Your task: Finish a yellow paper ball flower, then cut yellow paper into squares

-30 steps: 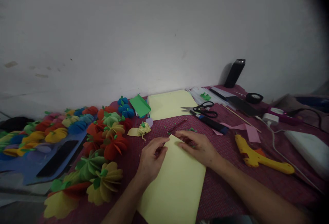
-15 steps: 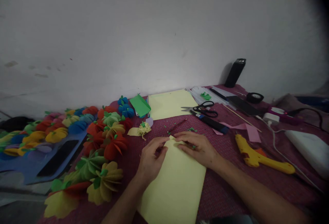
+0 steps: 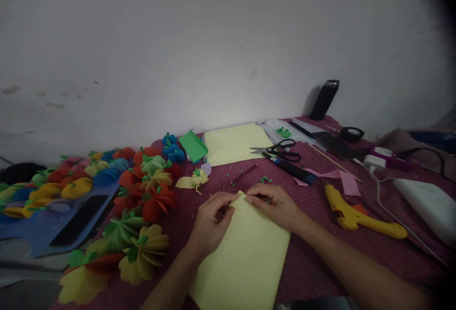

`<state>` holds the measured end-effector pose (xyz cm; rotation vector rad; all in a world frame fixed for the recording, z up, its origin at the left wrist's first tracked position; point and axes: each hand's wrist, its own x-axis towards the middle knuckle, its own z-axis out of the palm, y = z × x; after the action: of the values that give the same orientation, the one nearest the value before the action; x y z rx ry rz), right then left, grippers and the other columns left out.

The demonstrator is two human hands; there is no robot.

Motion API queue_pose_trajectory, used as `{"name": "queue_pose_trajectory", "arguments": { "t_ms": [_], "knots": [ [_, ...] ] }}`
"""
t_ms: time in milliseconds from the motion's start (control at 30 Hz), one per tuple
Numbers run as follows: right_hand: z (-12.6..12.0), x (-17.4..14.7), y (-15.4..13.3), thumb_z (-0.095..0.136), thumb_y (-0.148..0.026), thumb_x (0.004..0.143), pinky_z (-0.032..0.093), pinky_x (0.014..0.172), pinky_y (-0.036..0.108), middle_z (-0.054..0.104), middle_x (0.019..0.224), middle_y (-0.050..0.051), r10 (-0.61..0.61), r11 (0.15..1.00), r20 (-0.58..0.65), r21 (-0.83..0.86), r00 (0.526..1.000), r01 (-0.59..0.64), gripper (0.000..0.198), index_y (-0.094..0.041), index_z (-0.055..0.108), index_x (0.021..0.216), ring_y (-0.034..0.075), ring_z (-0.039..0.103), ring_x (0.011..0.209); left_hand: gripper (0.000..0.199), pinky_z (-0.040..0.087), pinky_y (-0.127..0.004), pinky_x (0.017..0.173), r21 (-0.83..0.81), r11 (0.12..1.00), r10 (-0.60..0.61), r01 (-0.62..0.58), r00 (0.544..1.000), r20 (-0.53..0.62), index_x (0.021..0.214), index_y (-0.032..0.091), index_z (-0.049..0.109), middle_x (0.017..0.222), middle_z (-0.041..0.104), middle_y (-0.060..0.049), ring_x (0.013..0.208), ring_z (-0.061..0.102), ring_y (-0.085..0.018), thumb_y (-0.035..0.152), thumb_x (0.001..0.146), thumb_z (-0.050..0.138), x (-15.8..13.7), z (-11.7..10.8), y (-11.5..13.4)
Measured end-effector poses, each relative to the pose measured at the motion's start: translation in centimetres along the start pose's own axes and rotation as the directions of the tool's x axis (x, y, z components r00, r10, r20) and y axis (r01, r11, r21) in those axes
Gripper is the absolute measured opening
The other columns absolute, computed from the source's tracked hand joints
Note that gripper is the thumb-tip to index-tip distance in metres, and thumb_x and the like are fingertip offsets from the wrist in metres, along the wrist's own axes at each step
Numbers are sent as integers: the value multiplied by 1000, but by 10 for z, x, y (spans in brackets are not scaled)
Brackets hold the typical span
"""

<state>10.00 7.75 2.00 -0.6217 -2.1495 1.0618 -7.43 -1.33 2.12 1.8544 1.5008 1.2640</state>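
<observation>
A pale yellow sheet of paper (image 3: 245,258) lies in front of me, its far end lifted to a small peak between my hands. My left hand (image 3: 213,222) pinches the far left edge, thumb and fingers closed on it. On the far right edge, my right hand (image 3: 274,205) has its fingertips closed on the paper near that peak. Just beyond are a reddish pencil-like stick (image 3: 245,174), green paper scraps (image 3: 265,179) and a crumpled yellow paper piece with green bits (image 3: 198,178).
Colourful paper pumpkins (image 3: 149,196) crowd the left side. Black scissors (image 3: 281,150), a blue-black cutter (image 3: 294,170) and a yellow glue gun (image 3: 359,217) lie to the right. More yellow paper (image 3: 237,144) sits by the wall. A black bottle (image 3: 325,100) stands at the back right.
My right hand has drawn its fingers in from lying over the paper to pinching its far edge. The paper's near part has turned slightly. My left hand keeps its hold.
</observation>
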Motion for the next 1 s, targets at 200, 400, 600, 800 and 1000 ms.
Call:
{"name": "queue_pose_trajectory", "arguments": {
  "t_ms": [200,400,600,800,1000],
  "knots": [
    [2,0,-1,55,-27,79,47,68,26,67,80,4,2,996,-53,86,999,2,13,-19,65,74,14,61,75,12,44,-21,63,23,994,-102,102,995,-4,80,18,64,78,66,-2,71,59,-13,21,80,53,0,0,-1],
    [6,-2,0,58,-27,75,47,63,25,66,76,3,86,989,-85,125,993,-75,12,-18,62,69,14,60,71,11,45,-22,63,2,991,-135,135,990,-40,75,18,66,75,67,-2,68,60,-14,23,78,56,-1,4,-4],
    [8,-3,3,59,-27,73,46,57,24,64,72,2,145,981,-103,145,984,-130,11,-18,58,66,13,58,65,9,47,-23,66,-40,991,-133,131,989,-63,72,18,67,74,68,-2,69,61,-14,19,74,59,-1,7,-1],
    [9,-3,3,58,-25,72,43,54,23,61,68,1,172,977,-104,145,980,-156,11,-18,54,65,12,54,60,7,46,-21,62,-30,988,-156,154,985,-69,71,18,66,71,68,-1,66,60,-13,18,74,60,-1,9,-3],
    [9,-3,-1,58,-27,72,42,53,23,55,68,-1,181,964,-92,213,979,-158,13,-19,48,70,11,51,59,7,44,-20,59,-16,985,-171,171,983,-69,70,18,65,69,67,0,63,59,-11,18,74,59,-3,10,-1]
  ]
}}
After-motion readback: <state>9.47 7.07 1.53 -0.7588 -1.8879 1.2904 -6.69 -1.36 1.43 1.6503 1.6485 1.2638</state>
